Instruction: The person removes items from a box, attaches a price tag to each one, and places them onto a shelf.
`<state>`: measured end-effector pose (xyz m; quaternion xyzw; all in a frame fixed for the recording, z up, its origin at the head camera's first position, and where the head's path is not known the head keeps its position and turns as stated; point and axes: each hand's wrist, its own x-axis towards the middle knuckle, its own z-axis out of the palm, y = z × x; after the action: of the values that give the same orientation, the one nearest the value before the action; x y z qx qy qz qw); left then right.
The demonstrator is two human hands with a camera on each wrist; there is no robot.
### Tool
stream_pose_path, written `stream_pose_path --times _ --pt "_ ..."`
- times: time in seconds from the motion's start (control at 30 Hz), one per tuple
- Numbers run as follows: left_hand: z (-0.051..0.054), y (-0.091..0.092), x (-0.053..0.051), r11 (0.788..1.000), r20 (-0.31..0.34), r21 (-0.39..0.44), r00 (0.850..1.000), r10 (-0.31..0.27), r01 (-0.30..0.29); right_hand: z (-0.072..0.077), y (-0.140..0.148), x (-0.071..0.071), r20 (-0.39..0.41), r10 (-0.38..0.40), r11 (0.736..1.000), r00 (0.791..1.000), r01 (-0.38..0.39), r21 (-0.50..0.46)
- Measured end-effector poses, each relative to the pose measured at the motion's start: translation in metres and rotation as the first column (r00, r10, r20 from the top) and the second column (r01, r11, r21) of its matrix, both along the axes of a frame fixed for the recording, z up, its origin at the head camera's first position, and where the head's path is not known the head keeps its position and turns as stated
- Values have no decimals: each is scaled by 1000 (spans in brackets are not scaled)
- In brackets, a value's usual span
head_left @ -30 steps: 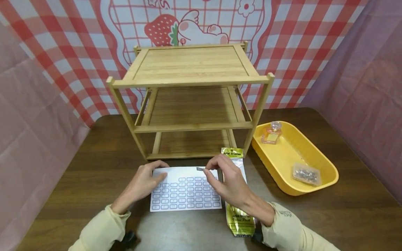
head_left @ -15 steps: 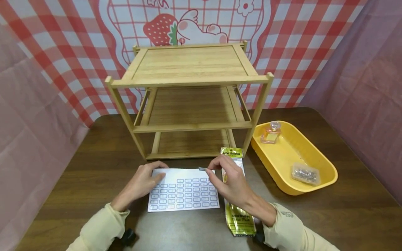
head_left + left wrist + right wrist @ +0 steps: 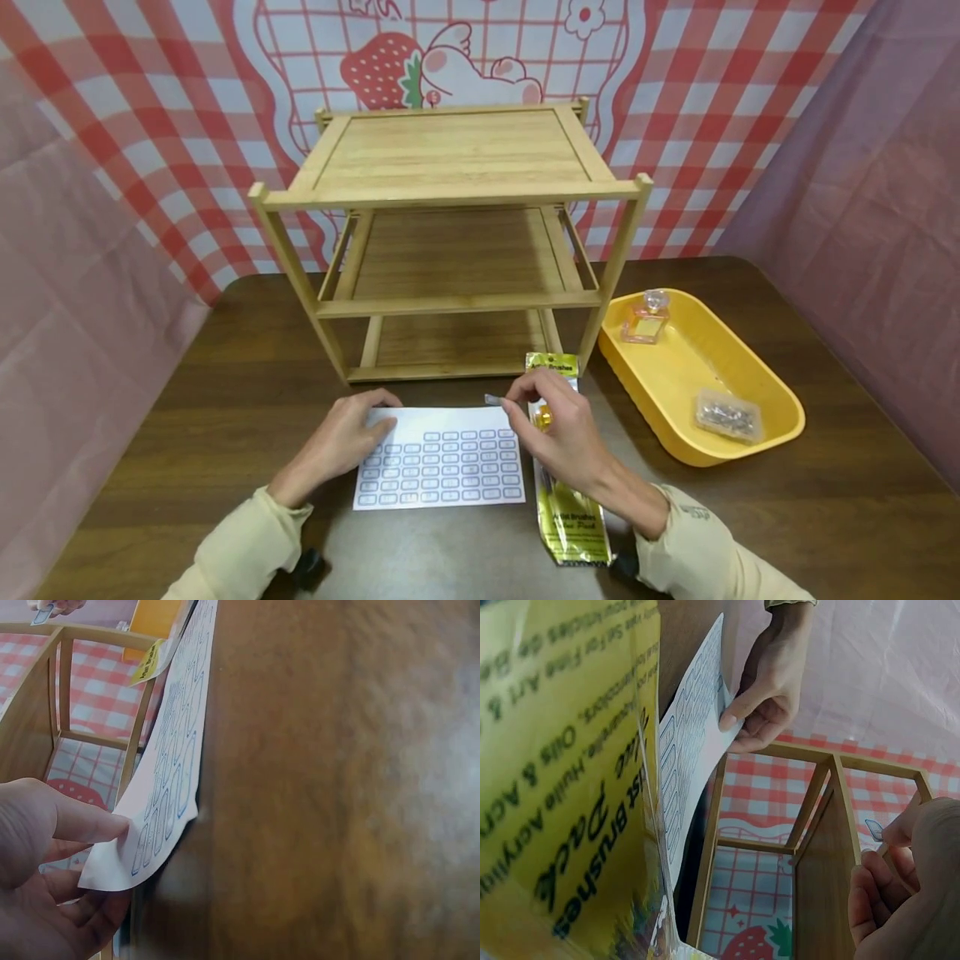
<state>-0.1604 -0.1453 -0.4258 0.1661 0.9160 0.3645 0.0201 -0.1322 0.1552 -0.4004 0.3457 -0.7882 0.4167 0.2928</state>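
A white sheet of blue-outlined sticker labels (image 3: 442, 467) lies in front of the wooden rack. My left hand (image 3: 347, 440) pinches its upper left corner, thumb on top and fingers beneath; the corner bends upward in the left wrist view. Between the thumb and forefinger of my right hand (image 3: 558, 429) is a small label sticker (image 3: 492, 400), held just above the sheet's upper right edge. The right wrist view shows the same sticker (image 3: 874, 829) with a blue outline. Beneath the right hand lies a yellow artist brush pack (image 3: 573, 525), partly hidden by the hand.
A three-tier wooden rack (image 3: 457, 196) stands behind the sheet. To the right, a yellow tray (image 3: 693, 358) holds a pink perfume bottle (image 3: 647, 318) and a clear box of small metal pieces (image 3: 729, 415). A checked cloth (image 3: 690, 125) hangs behind.
My right hand has shifted slightly right and away from the sheet with the sticker, which now sits past the sheet's top edge. My left hand keeps its pinch on the corner.
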Motion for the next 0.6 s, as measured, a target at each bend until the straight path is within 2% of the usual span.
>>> stream_pose_path --times 0.23,0.6 --pt "-1 -2 2 999 -61 -44 998 -1 -2 1 2 -1 -5 1 1000 1000 -1 2" --pt "-2 -4 3 996 -75 -94 997 2 -9 1 5 -3 24 -6 1000 1000 6 3"
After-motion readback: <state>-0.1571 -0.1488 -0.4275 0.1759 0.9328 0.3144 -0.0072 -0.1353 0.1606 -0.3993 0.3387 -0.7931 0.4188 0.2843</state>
